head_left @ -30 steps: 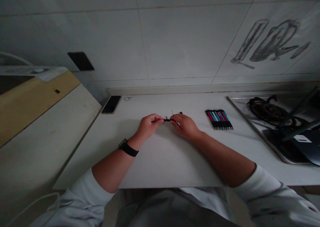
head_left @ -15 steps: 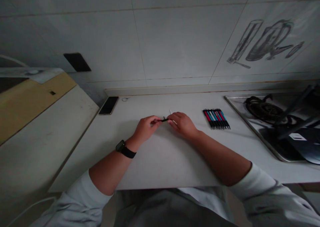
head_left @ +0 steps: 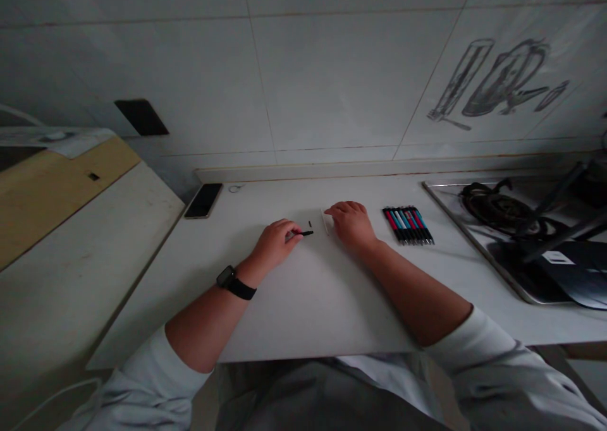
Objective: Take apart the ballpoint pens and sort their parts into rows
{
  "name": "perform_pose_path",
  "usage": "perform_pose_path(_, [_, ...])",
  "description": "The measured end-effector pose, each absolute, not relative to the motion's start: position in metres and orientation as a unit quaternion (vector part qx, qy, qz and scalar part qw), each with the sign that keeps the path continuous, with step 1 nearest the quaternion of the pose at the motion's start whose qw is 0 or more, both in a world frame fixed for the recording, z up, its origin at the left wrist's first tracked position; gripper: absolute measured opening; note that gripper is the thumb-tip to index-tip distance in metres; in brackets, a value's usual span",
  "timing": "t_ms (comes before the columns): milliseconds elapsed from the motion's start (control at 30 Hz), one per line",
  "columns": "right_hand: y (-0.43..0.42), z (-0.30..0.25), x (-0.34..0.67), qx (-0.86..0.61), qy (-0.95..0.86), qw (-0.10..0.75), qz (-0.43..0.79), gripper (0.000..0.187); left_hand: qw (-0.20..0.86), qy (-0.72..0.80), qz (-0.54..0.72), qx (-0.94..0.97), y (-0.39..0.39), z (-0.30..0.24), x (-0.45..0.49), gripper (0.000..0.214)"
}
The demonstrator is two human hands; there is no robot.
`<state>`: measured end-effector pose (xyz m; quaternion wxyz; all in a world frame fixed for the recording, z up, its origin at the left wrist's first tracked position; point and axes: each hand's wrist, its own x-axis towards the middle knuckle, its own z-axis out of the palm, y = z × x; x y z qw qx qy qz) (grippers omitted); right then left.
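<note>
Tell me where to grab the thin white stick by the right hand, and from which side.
Probably best to pinch the white stick at its middle, from above, fingers on its two long sides: it lies flat on the counter, too thin to get under. The right hand is close on its right, and the stick's left side is open.

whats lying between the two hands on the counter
In the head view, the left hand holds a black pen part pointing toward the right hand. Past its tip lie a small black bit and a white stick; otherwise bare counter.
</note>
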<state>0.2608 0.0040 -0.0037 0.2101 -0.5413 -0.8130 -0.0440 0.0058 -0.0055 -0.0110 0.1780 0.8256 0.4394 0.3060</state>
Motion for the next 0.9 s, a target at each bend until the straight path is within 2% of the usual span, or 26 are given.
perform_pose_path(233, [0.002,-0.004,0.259,-0.511,-0.839,0.184,-0.034,0.039,0.181,0.442,0.293,0.829,-0.007,-0.012,0.007,0.004])
perform_pose_path(467, [0.003,-0.006,0.243,-0.457,-0.877,0.144,-0.032,0.044,0.185,0.488,0.355,0.776,-0.005,-0.015,0.008,0.009])
perform_pose_path(900, [-0.01,0.003,0.23,-0.396,-0.909,0.127,-0.032,0.016,0.204,0.485,0.368,0.767,-0.006,-0.018,0.01,0.009])
